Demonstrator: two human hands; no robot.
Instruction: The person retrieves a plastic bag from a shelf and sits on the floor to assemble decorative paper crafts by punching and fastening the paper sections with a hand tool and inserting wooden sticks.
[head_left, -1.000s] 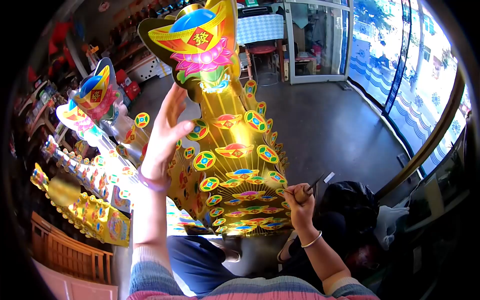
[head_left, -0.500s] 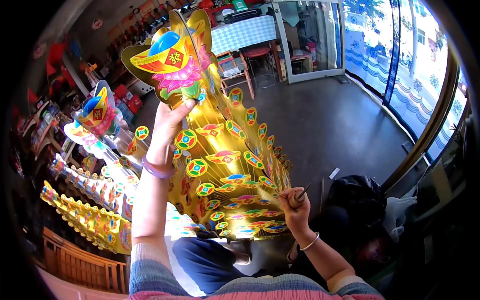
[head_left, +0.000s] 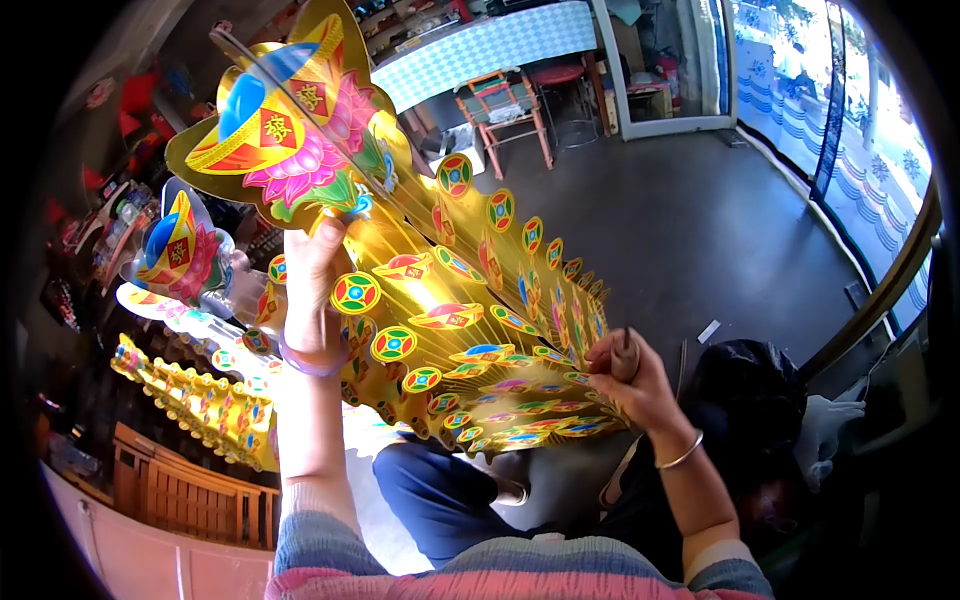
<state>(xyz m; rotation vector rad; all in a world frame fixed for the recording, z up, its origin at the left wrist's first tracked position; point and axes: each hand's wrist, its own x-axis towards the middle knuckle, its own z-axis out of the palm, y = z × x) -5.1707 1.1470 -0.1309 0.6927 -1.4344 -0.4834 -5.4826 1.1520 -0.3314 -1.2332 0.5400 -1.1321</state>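
A tall gold foil tower (head_left: 425,290) with coloured coin and ingot shapes stands tilted in front of me. Its top carries blue and yellow ingots over pink lotus shapes. My left hand (head_left: 315,270) grips the tower just below the lotus, thumb on the near face and fingers hidden behind. Down at the tower's right edge, my right hand (head_left: 635,375) is closed around the wooden handle of a thin tool (head_left: 626,358), and its fingertips touch the foil edge.
Silver decorated towers (head_left: 190,255) and a gold one (head_left: 195,400) stand at the left, above a wooden chair (head_left: 190,490). A black bag (head_left: 750,385) lies at the right. Behind are a folding chair (head_left: 505,115), a checkered table (head_left: 480,55) and a glass door (head_left: 675,70).
My left hand has closed on the tower below its lotus. The tower has turned and leaned left, showing its right side. My right hand has moved slightly right, still holding the tool.
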